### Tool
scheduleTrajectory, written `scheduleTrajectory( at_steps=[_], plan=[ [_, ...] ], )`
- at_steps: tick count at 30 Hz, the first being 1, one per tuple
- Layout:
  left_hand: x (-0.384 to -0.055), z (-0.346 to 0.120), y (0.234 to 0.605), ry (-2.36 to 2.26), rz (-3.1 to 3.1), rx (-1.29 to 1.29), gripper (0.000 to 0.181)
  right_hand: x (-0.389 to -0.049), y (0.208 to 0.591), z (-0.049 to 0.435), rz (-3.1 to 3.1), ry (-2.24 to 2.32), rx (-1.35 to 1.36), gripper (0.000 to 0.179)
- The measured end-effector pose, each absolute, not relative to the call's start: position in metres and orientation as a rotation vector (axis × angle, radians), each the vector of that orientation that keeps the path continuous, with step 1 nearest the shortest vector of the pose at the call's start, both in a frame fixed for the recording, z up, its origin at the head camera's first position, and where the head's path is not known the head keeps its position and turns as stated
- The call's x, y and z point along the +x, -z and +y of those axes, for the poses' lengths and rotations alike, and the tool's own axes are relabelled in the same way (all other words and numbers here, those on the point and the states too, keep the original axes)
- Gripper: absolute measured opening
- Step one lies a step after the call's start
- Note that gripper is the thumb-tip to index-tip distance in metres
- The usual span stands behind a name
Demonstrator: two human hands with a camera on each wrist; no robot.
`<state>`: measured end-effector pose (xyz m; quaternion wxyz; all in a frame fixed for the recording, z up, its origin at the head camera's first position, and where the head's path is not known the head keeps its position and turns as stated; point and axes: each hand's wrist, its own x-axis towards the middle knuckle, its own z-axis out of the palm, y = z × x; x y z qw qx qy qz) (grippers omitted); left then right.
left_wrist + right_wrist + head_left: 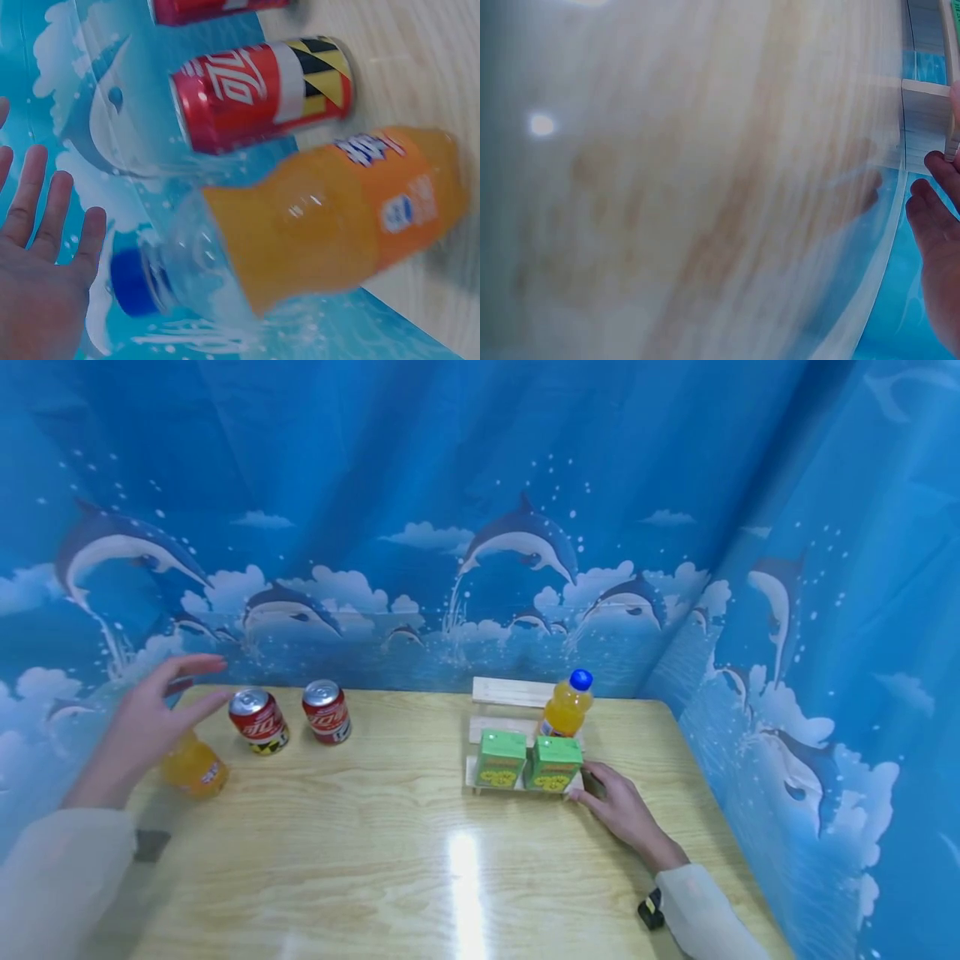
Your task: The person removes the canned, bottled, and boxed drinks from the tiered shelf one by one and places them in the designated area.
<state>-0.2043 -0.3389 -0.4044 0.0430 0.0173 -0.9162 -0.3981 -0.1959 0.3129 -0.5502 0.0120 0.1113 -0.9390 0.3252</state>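
Observation:
My left hand (146,722) is raised over an orange soda bottle (197,768) at the table's left, partly covering it in the head view. Its fingers are extended, and the left wrist view shows them apart from the blue cap (135,281). At the right, my right hand (618,802) grips the right end of a small tiered wooden rack (513,692), thumb in front and fingers at the side. On the rack's lowest step stand two green drink cartons (501,760). Behind them, higher up, is another orange drink bottle (567,706) with a blue cap.
Two red soda cans, a nearer one (259,721) and another (327,712), stand right of the left bottle. A blue dolphin-print curtain (375,527) hangs behind and beside the wooden table (360,852). The rack stands near the table's back edge.

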Motion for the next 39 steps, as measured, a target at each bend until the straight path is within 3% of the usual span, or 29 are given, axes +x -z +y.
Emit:
scheduleTrajectory(
  at_steps=[16,30,39],
  plan=[
    [-0.237,-0.29,0.388,1.194,-2.853,-0.177,0.083,-0.196,0.55,0.311,-2.942,-1.032,0.328,0.063],
    [-0.261,-0.235,0.393,1.259,-2.807,-0.487,0.073,-0.195,0.55,0.311,-2.939,-1.034,0.324,0.063],
    [-0.275,-0.194,0.395,1.344,-2.81,-0.56,0.076,-0.195,0.55,0.312,-2.938,-1.047,0.326,0.063]
  ],
)
